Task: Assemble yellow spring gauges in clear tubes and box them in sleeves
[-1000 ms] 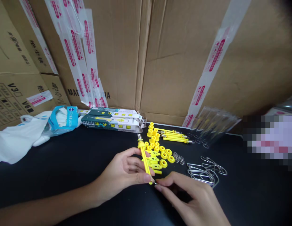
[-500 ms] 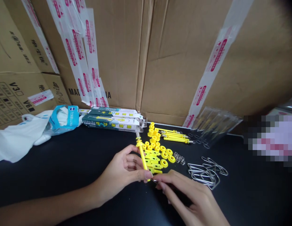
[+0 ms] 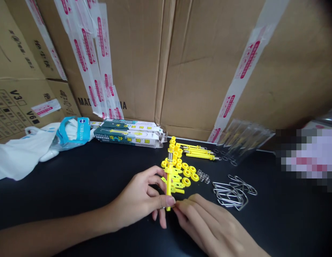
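Yellow rod (image 3: 168,185) swung upright, in left hand (image 3: 136,201)

- Stacked corrugated cardboard cartons (image 3: 133,64) rise behind the worktop like a wall
- White packing tape with red print (image 3: 87,53) runs in long strips down the cartons, with another strip (image 3: 243,75) to the right
- A carton printed with a black grid and "V3" (image 3: 13,109) stands at the left
- The black worktop (image 3: 294,217) runs along the cartons' base
- A pixelated, unreadable patch (image 3: 307,157) covers the far right
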Tool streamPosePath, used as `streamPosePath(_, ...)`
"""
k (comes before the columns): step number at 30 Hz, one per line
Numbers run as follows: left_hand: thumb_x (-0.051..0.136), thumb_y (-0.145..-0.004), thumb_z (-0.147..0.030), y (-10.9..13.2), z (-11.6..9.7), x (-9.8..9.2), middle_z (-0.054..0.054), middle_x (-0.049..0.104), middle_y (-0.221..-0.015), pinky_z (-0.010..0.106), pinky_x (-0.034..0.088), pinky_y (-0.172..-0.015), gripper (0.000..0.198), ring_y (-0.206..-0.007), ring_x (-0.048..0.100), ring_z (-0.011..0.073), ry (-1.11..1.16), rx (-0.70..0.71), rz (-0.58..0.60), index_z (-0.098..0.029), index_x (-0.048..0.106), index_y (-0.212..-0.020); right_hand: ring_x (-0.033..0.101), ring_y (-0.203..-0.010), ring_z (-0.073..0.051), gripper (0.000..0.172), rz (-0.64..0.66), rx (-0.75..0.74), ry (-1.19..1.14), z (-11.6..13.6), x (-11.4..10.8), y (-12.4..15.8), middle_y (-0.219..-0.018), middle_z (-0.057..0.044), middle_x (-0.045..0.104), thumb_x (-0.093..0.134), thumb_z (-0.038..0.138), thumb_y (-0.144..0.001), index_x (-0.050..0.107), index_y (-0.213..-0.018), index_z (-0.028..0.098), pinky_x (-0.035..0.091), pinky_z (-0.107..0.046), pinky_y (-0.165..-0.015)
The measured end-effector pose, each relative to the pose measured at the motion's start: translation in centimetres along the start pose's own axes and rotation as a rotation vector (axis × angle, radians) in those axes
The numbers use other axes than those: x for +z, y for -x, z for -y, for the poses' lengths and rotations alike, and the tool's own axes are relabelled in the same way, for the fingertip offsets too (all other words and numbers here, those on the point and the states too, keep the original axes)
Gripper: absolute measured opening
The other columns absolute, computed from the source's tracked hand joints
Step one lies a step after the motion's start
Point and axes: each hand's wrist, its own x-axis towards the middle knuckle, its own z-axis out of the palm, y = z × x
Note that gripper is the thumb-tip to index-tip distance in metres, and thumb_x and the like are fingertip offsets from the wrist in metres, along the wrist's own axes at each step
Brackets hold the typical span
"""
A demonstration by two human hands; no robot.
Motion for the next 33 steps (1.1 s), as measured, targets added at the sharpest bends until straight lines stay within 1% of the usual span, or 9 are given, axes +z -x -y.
streamPosePath(3,0.084,-0.074,-0.032,0.0,-0.2,0.0,-0.006,0.061,-0.08,0.01,0.037,-0.032,0.046,-0.04,0.066,0.0085,-0.023,-0.015,0.018,-0.017,0.049,-0.1,0.06,-0.054,-0.022,0.027,-0.085,-0.103,0.121,0.0,0.7,0.1,-0.064,-0.006,0.065,0.046,0.005,-0.097,0.07,-0.086,0.01,0.05,-0.036,-0.051)
streamPosePath(6,0.083,-0.075,-0.034,0.0,-0.7,0.2,-0.007,0.059,-0.074,0.01,0.036,-0.029,0.045,-0.038,0.064,0.0083,-0.032,-0.08,0.024,-0.017,0.048,-0.099,0.057,-0.055,-0.022,0.026,-0.11,-0.135,0.171,0.0,1.1,0.2,-0.064,-0.005,0.065,0.045,0.002,-0.095,0.069,-0.087,0.008,0.048,-0.035,-0.05)
streamPosePath(11,0.085,-0.072,-0.032,0.1,-1.3,0.4,-0.008,0.057,-0.071,0.012,0.04,-0.027,0.048,-0.034,0.059,0.0072,0.036,-0.18,0.034,-0.018,0.046,-0.097,0.047,-0.046,-0.018,0.036,-0.133,-0.162,0.166,0.3,1.1,0.1,-0.056,-0.002,0.056,0.044,0.0,-0.095,0.064,-0.068,0.013,0.036,-0.033,-0.043)
streamPosePath(13,0.085,-0.072,-0.033,0.2,-1.4,0.5,-0.007,0.057,-0.074,0.013,0.041,-0.026,0.049,-0.035,0.06,0.0084,0.06,-0.203,0.042,-0.018,0.046,-0.097,0.045,-0.045,-0.017,0.038,-0.127,-0.168,0.164,0.3,1.1,0.1,-0.055,-0.001,0.054,0.043,0.001,-0.097,0.064,-0.068,0.013,0.034,-0.033,-0.042)
streamPosePath(17,0.088,-0.069,-0.032,0.2,-1.4,0.4,-0.006,0.057,-0.078,0.014,0.046,-0.025,0.051,-0.037,0.062,0.0099,0.066,-0.194,0.053,-0.017,0.047,-0.096,0.045,-0.047,-0.018,0.038,-0.129,-0.168,0.153,0.3,1.1,0.2,-0.056,-0.001,0.054,0.043,0.002,-0.098,0.064,-0.069,0.013,0.035,-0.033,-0.043)
streamPosePath(20,0.085,-0.073,-0.034,0.2,-1.2,0.4,-0.005,0.057,-0.081,0.015,0.048,-0.026,0.048,-0.037,0.063,0.0098,0.076,-0.152,0.057,-0.018,0.047,-0.098,0.045,-0.048,-0.017,0.04,-0.126,-0.151,0.135,0.2,1.1,0.3,-0.055,-0.001,0.053,0.042,0.003,-0.098,0.063,-0.066,0.014,0.036,-0.033,-0.044)
streamPosePath(24,0.081,-0.078,-0.034,0.3,-0.9,0.7,-0.005,0.057,-0.085,0.016,0.052,-0.03,0.045,-0.038,0.063,0.0092,0.086,-0.125,0.036,-0.02,0.045,-0.101,0.047,-0.048,-0.018,0.041,-0.135,-0.136,0.13,0.1,1.0,0.4,-0.055,-0.001,0.054,0.041,0.002,-0.099,0.064,-0.068,0.013,0.039,-0.032,-0.046)
streamPosePath(29,0.08,-0.08,-0.033,0.5,-0.9,0.9,-0.005,0.056,-0.086,0.017,0.053,-0.032,0.045,-0.039,0.064,0.0092,0.102,-0.119,0.036,-0.02,0.044,-0.103,0.047,-0.046,-0.017,0.042,-0.157,-0.132,0.129,0.1,0.8,0.3,-0.053,-0.001,0.054,0.038,0.002,-0.1,0.064,-0.069,0.013,0.039,-0.032,-0.045)
streamPosePath(33,0.08,-0.079,-0.033,0.4,-1.0,0.7,-0.005,0.056,-0.085,0.017,0.053,-0.032,0.045,-0.039,0.064,0.0087,0.112,-0.125,0.038,-0.02,0.044,-0.103,0.05,-0.047,-0.017,0.04,-0.143,-0.133,0.158,0.2,0.8,0.2,-0.055,-0.001,0.056,0.039,0.002,-0.1,0.064,-0.07,0.012,0.04,-0.032,-0.045)
